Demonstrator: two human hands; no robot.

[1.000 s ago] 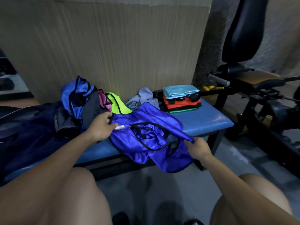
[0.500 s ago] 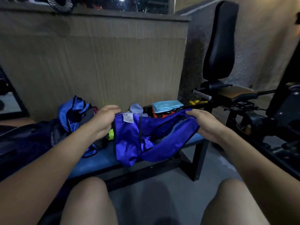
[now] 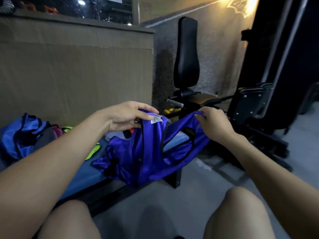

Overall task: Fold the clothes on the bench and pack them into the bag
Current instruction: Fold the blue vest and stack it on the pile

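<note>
I see the blue vest held up in front of me, over the right end of the surface, with its lower folds sagging onto the blue padding and over the front edge. It has black trim around the neck and armholes, and a white label sits near its top edge. My left hand pinches the top of the vest just beside that label, thumb underneath and fingers laid over the cloth. My right hand grips the other shoulder of the vest, fingers curled into the fabric. The 2 hands are apart, with the vest stretched loosely between them.

To the left on the surface lies a pile of unfolded clothes, mostly lighter blue with black trim, with a dark piece and a pink one tucked in. A neon yellow piece shows near my left forearm. I cannot tell where the bag is. Behind the surface stands a tan panel wall. To the right is a gym machine with a black backrest and a grey handle. My bare knees show at the bottom, above a grey floor.
</note>
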